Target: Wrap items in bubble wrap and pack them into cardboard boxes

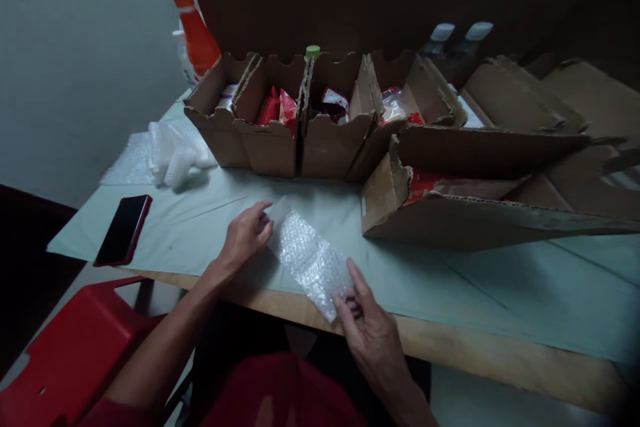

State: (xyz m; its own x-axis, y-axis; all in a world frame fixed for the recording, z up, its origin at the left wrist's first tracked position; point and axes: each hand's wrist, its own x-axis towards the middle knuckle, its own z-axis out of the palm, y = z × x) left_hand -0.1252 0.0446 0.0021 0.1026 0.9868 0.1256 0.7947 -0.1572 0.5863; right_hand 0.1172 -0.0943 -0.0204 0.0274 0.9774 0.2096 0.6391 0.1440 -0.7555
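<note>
A flat, narrow strip of bubble wrap (306, 248) stretches at a slant between my two hands, over the front part of the table. At its upper left end, my left hand (246, 235) pinches the edge between thumb and fingers. My right hand (367, 320) grips the lower right end, thumb and index finger on either side and the other fingers curled beneath. That lower end reaches the table's front edge. More crumpled bubble wrap (173, 153) lies to the left, beyond my left hand.
Cardboard bins (273, 147) with packaged goods line the back. A larger, angled cardboard box (480, 223) holding a red packet stands at right. A phone (123, 230) rests at left. Behind are an orange bottle (197, 37) and white-capped bottles (443, 33). A red stool (80, 347) sits lower left.
</note>
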